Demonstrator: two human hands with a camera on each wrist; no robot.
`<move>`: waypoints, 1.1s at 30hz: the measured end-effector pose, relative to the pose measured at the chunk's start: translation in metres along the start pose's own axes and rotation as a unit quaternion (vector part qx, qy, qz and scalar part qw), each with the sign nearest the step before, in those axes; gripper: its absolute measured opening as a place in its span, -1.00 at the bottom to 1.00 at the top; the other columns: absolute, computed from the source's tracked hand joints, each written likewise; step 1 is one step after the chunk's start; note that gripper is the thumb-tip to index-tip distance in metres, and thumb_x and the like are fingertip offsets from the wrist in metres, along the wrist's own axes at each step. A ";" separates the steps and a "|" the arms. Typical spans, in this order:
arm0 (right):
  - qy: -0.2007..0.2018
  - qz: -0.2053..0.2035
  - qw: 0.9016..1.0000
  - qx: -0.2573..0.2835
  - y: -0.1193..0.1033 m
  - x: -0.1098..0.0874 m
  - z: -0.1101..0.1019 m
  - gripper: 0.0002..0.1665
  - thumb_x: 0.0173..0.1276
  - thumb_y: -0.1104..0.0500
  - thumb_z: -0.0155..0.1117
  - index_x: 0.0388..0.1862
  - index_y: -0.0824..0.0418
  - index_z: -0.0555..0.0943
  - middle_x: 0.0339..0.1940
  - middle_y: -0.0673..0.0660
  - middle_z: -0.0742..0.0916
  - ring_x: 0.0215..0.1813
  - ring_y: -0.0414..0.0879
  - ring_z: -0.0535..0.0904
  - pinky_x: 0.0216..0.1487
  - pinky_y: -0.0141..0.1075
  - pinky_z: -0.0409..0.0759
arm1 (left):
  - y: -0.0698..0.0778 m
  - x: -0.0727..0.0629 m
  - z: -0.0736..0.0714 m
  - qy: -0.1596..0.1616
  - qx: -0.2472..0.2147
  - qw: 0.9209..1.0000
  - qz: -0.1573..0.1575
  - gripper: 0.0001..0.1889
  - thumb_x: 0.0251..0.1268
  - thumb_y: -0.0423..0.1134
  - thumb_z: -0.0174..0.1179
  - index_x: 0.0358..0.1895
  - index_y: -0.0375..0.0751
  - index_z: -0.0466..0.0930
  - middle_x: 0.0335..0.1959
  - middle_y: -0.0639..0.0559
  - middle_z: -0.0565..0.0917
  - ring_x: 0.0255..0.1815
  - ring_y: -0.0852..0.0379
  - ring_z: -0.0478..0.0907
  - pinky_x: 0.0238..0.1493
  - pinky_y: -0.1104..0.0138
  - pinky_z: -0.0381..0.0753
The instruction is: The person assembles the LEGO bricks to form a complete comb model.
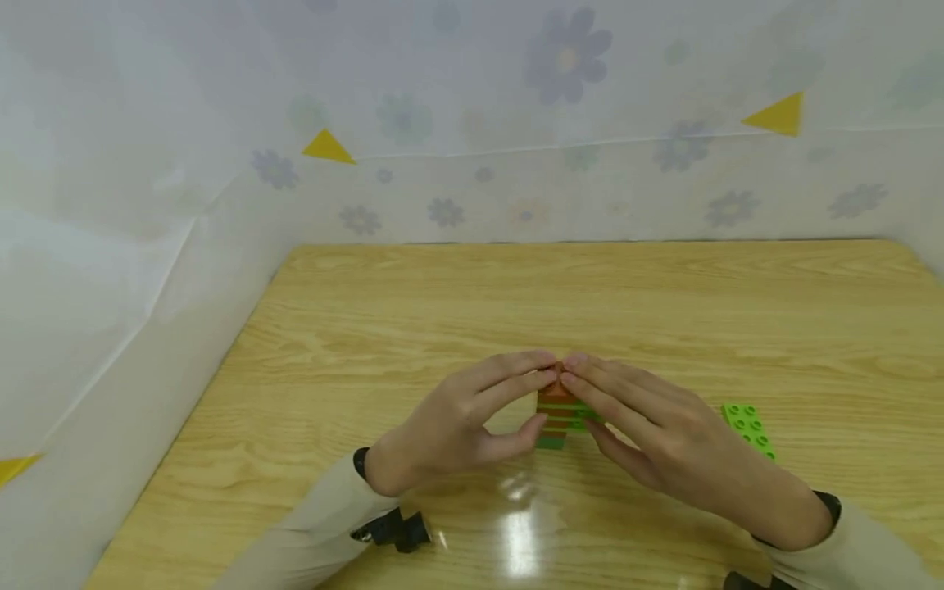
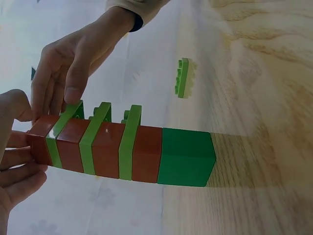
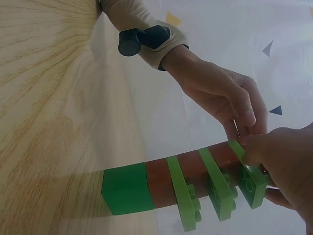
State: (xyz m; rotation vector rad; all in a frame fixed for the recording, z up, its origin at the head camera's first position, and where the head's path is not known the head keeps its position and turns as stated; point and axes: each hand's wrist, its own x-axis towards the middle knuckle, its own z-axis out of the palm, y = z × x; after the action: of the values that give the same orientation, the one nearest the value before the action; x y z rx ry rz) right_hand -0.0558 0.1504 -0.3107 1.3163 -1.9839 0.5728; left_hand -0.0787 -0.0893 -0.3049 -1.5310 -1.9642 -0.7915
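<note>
A narrow upright tower (image 2: 106,152) of brown-red bricks and three light green plates stands on a dark green block (image 2: 187,157). The plates jut out on the right, studs showing. My left hand (image 1: 450,414) rests its fingertips on the uppermost brown brick (image 1: 558,385); its thumb lies apart from that brick, lower on the tower's left. From the right, my right hand (image 1: 667,430) touches the same brick with its fingertips. Its thumb is close to the jutting plates. Long, nearly straight fingers on both hands partly hide the tower's top.
A loose light green studded plate (image 1: 748,428) lies on the wooden table (image 1: 442,303), right of the tower and partly behind my right hand. White flower-patterned sheeting (image 1: 472,184) rises at the back and left. Dark devices (image 1: 398,531) are strapped at the wrists.
</note>
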 end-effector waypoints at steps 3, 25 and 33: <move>-0.003 0.000 1.000 0.002 0.000 0.001 0.000 -0.48 0.60 0.05 -0.16 0.30 0.36 0.46 0.31 0.22 0.53 0.08 0.05 0.60 -0.01 -0.32 0.62 | -0.004 -0.001 0.001 0.005 -0.031 0.999 -0.033 -0.54 0.28 -0.29 0.20 0.18 -0.48 0.44 0.09 -0.25 0.57 0.10 0.02 0.58 0.17 0.43 0.51; -0.086 0.045 0.995 0.010 -0.001 -0.004 -0.002 -0.37 0.59 -0.06 -0.17 0.36 0.38 0.40 0.41 0.19 0.44 0.32 0.00 0.45 0.27 -0.36 0.45 | -0.020 0.004 0.016 -0.212 -0.079 0.931 -0.287 -0.06 0.31 0.39 -0.14 0.54 0.10 -0.41 0.55 0.25 -0.33 0.55 0.26 -0.38 0.51 0.12 -0.03; -0.065 0.123 0.988 -0.062 0.012 -0.030 -0.030 -0.28 0.58 -0.18 -0.20 0.30 0.39 0.45 0.26 0.28 0.55 0.17 0.11 0.55 0.09 -0.30 0.58 | -0.021 0.005 0.014 -0.238 -0.089 0.924 -0.286 -0.09 0.35 0.38 -0.16 0.52 0.17 -0.50 0.55 0.22 -0.38 0.54 0.27 -0.39 0.50 0.10 -0.02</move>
State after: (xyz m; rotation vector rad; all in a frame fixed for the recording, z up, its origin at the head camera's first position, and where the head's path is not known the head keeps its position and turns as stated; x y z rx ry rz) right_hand -0.0499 0.1941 -0.3126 1.0660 -2.2705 0.4775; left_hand -0.1005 -0.0799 -0.3140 -1.3375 -2.8472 -0.9027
